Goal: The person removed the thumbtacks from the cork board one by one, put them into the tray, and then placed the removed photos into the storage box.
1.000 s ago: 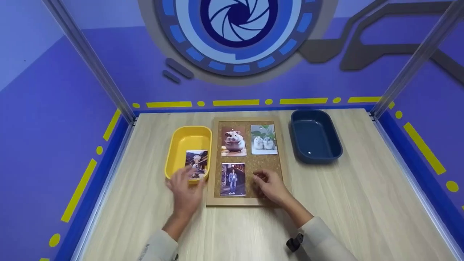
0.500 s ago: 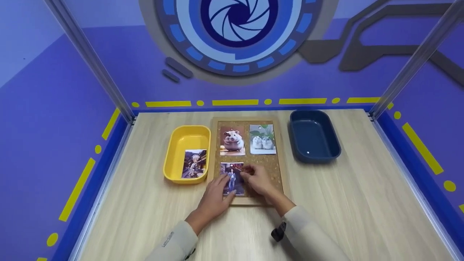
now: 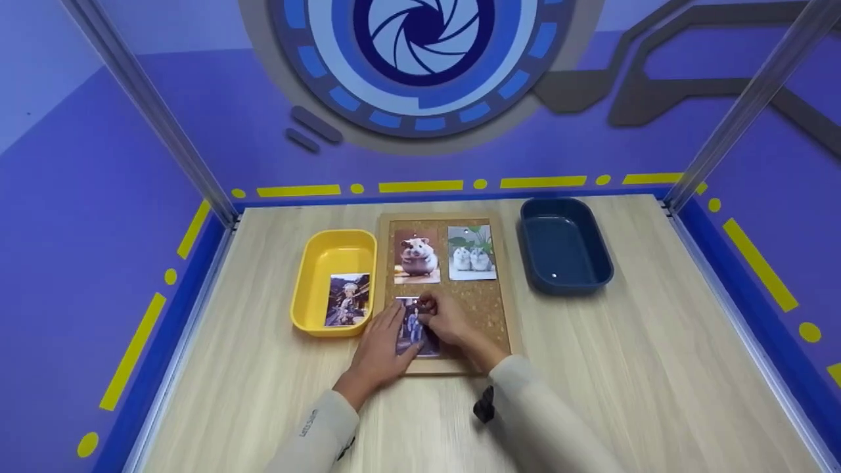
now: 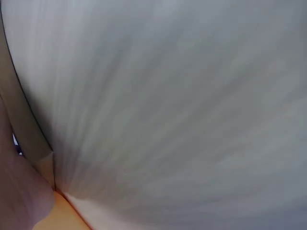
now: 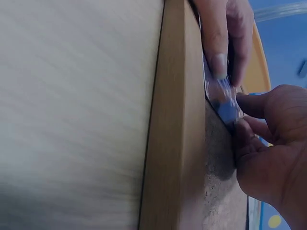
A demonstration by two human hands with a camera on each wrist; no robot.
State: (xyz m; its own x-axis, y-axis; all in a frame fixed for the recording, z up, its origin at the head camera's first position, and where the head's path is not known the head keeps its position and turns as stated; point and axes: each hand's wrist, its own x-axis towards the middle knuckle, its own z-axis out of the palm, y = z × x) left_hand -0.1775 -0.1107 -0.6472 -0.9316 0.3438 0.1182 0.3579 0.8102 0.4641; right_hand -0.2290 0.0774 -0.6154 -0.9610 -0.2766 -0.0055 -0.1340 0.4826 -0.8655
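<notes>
My left hand (image 3: 380, 348) lies on the left side of a photo (image 3: 411, 328) of a person in blue clothes, its fingers straight. This photo is at the lower left of a wood-framed corkboard (image 3: 483, 302). From the right, my right hand (image 3: 452, 322) reaches over the photo's top edge with curled fingers. Its thumb and forefinger pinch at a small whitish pin (image 3: 415, 301) there; what lies between the tips is mostly hidden. In the right wrist view, the right fingertips (image 5: 243, 129) meet the glossy photo (image 5: 225, 108), with the left thumb pressing close by.
Two hamster photos, one brown-and-white (image 3: 417, 257) and one with a pair (image 3: 472, 255), are pinned higher on the board. Left of it stands a yellow box (image 3: 301, 289) holding another photo (image 3: 347, 300). A dark blue box (image 3: 601, 243) with a small white dot inside stands right.
My left hand has moved from the yellow box onto the lower-left photo. My right hand has shifted left from the bare cork to that photo's top edge.
</notes>
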